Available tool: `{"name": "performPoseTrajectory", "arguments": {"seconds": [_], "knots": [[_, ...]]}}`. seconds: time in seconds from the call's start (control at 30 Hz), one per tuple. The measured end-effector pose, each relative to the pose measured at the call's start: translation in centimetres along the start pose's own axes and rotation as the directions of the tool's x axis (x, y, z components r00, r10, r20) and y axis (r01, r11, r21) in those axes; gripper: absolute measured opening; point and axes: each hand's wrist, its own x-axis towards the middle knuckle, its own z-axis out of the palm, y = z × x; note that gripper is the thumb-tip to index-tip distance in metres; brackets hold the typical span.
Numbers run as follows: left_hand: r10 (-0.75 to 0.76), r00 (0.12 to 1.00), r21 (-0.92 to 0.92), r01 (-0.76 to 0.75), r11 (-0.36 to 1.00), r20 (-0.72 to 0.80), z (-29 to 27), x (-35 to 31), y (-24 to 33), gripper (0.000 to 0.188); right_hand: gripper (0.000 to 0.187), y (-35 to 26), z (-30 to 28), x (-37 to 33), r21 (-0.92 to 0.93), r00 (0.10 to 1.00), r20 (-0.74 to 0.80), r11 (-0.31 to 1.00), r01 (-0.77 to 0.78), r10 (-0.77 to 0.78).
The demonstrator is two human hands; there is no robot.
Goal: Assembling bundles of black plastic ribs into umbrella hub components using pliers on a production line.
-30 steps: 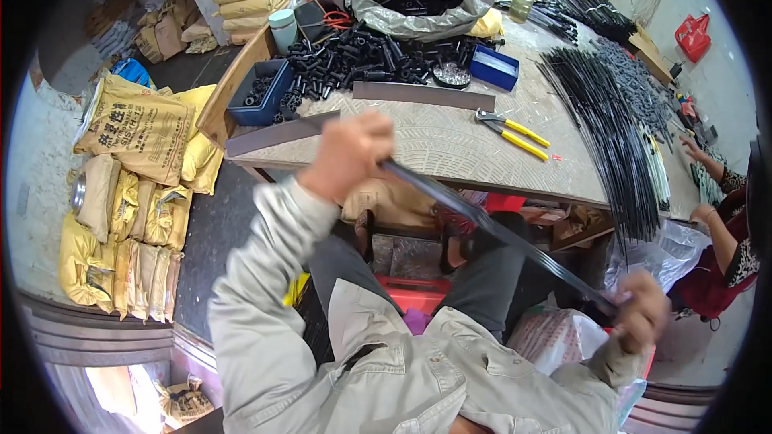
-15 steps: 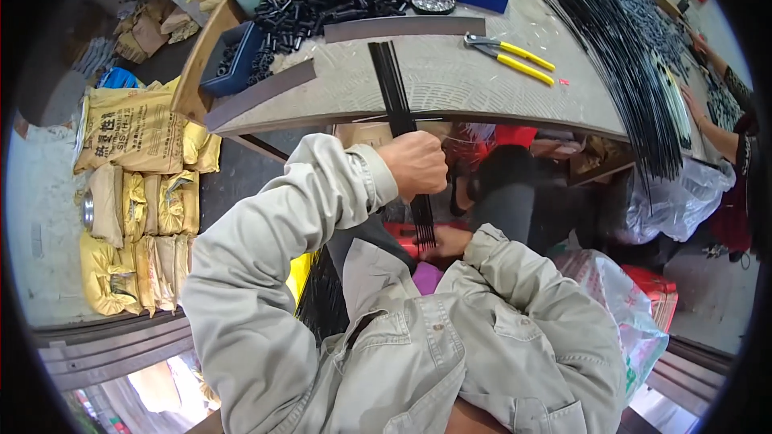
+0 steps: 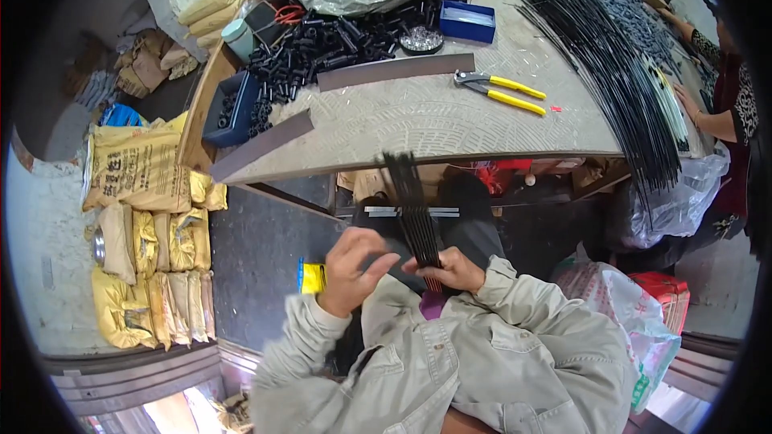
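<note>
Bundle of thin black rods (image 3: 419,229) stood between the two hands, over the lap, slanting up and slightly left toward the table. Right hand (image 3: 457,269) gripped its lower end, fingers closed around it. Left hand (image 3: 354,267) sat just left of the bundle, apart from it, holding nothing visible, thumb and fingers spread wide; slight blur. Upper rod ends blurred too, overlapping the table's front edge in view; could not tell if they touched. A pale bar (image 3: 445,212) crossed the bundle roughly level, partway up; behind or around it, could not tell.

Edges: front edge of the table (image 3: 482,133) ran beyond both hands, bowed by the lens. Patterned tabletop showed between that edge and the yellow-handled pliers (image 3: 515,102). Larger pile of black rods (image 3: 619,88) hung over the edge at far right, well apart from the right hand; a co-worker's hand (image 3: 687,103) was beside it.

Room: dark floor (image 3: 269,245) lay left of the left hand, reaching to stacked sacks (image 3: 141,169), with a yellow packet (image 3: 313,277) near that hand. Right side tighter: plastic bag (image 3: 611,297) beside the right sleeve.
</note>
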Motion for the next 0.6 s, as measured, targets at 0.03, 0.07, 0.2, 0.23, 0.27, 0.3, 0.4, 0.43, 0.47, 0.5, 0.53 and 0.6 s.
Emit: {"name": "performPoseTrajectory", "arguments": {"seconds": [0.03,0.07,0.2,0.23,0.27,0.3,0.4,0.43,0.47,0.5,0.53,0.6], "knots": [[-0.099,0.994,-0.213,0.085,0.973,-0.056,1.1,0.4,0.5,0.019,0.022,0.2,0.3,0.0,0.021,1.0,0.003,0.999,0.026,-0.026],[-0.186,0.982,-0.421,0.183,0.888,0.035,1.8,0.0,0.9,0.022,0.021,0.3,0.3,0.0,-0.031,0.998,0.057,0.999,-0.009,0.01],[-0.062,0.992,-0.684,0.12,0.72,0.108,4.4,-0.5,3.2,0.027,0.025,-1.3,-1.0,-0.3,-0.103,0.952,0.306,0.994,0.034,-0.001],[-0.009,0.995,-0.745,0.084,0.662,0.104,4.8,-1.0,3.1,0.024,0.032,-2.4,-2.1,0.5,-0.145,0.884,0.464,0.989,0.004,0.065],[0.037,0.992,-0.741,0.065,0.668,0.12,4.9,-1.2,2.9,0.024,0.045,-3.9,-3.4,1.5,-0.256,0.825,0.563,0.958,0.127,0.041],[0.093,0.987,-0.738,0.036,0.674,0.133,4.7,-0.9,3.0,0.023,0.049,-5.3,-5.2,2.6,-0.322,0.847,0.532,0.924,0.208,-0.005],[0.047,0.978,-0.901,0.168,0.4,0.203,5.3,-1.0,2.5,0.039,0.053,-12.9,-9.5,8.2,-0.38,0.883,0.459,0.877,0.295,-0.098],[0.058,0.97,-0.962,0.223,0.157,0.234,5.6,-1.1,1.8,0.058,0.053,-15.6,-9.5,10.1,-0.345,0.819,0.543,0.839,0.421,-0.187],[0.04,0.957,-0.945,0.277,0.172,0.287,5.4,-1.1,1.3,0.068,0.054,-18.3,-8.9,11.5,-0.295,0.736,0.621,0.788,0.54,-0.271],[0.04,0.961,-0.949,0.261,0.178,0.272,5.1,0.4,1.1,0.068,0.054,-20.6,-8.0,12.2,-0.208,0.597,0.753,0.762,0.614,-0.275],[0.222,0.974,-0.787,-0.169,0.594,-0.042,4.6,2.8,1.0,0.05,0.054,-21.7,-7.2,12.7,-0.112,0.442,0.856,0.739,0.664,-0.268],[0.497,0.837,-0.311,-0.546,0.778,-0.227,4.4,4.0,0.9,0.034,0.042,-21.1,-7.1,15.0,-0.066,0.384,0.907,0.842,0.536,-0.174]]}}
